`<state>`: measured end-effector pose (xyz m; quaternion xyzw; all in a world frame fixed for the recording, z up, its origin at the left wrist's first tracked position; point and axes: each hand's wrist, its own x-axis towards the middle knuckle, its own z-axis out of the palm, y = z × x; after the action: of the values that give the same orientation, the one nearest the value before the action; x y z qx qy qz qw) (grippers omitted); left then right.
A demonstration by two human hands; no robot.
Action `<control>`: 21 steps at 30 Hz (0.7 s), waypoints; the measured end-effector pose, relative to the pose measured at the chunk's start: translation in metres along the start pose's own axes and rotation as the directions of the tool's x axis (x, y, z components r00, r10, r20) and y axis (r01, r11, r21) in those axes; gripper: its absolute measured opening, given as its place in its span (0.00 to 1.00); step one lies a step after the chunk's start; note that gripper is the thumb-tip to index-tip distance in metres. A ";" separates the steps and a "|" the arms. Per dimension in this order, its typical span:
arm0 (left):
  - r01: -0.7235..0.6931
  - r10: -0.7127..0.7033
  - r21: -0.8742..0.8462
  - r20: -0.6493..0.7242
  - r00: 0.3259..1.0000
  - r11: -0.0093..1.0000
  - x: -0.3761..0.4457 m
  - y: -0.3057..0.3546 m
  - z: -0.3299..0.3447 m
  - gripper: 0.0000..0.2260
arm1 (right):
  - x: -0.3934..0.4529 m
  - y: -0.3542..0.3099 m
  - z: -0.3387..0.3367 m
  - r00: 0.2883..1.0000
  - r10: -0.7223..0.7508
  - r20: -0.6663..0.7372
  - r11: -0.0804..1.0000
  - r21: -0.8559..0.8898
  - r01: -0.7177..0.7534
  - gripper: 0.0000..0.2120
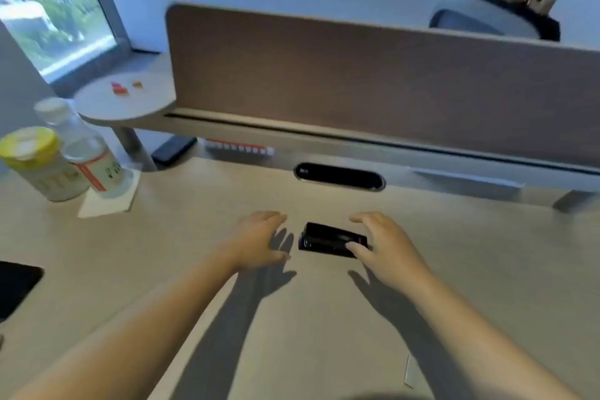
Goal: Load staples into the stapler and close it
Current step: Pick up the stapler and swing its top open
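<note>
A black stapler [332,240] lies flat on the light wooden table [292,318], out in front of the person and between both hands. The left hand [259,239] hovers just beside its left end with fingers [276,216] spread loose and holding nothing, while the right hand [388,248] sits at its right end, fingers released and curved, the thumb tip touching or nearly touching the stapler's near right corner. Far left on the table stand a clear bottle [82,149] and a yellow-lidded container [39,162], well apart from the stapler.
</note>
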<state>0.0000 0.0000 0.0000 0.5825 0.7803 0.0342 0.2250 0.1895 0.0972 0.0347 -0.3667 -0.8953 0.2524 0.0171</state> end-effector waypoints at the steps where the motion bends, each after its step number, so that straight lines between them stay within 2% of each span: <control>1: -0.006 0.006 0.008 0.008 1.000 1.000 0.009 -0.001 0.004 0.33 | 0.010 0.002 0.008 1.000 0.009 0.007 1.000 0.003 -0.009 0.21; 7: -0.029 0.025 -0.096 -0.045 0.999 0.995 0.050 -0.006 0.040 0.34 | 0.048 0.006 0.051 0.999 0.040 -0.009 0.995 0.090 -0.039 0.24; 11: -0.053 0.036 -0.172 -0.098 0.995 0.984 0.064 -0.012 0.053 0.27 | 0.060 0.008 0.068 0.999 0.050 -0.016 0.983 0.178 -0.047 0.25; 16: -0.079 0.008 -0.321 -0.217 0.976 0.944 0.069 -0.018 0.062 0.21 | 0.065 0.009 0.075 0.997 0.045 -0.065 0.982 0.185 -0.032 0.20; 21: -0.065 -0.052 -0.423 -0.259 0.964 0.904 0.070 -0.018 0.065 0.19 | 0.066 0.010 0.075 0.994 0.040 -0.100 0.966 0.259 -0.013 0.14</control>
<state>-0.0061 0.0455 -0.0860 0.5118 0.7747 0.2825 0.2410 0.1318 0.1141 -0.0455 -0.3860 -0.8477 0.3475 0.1081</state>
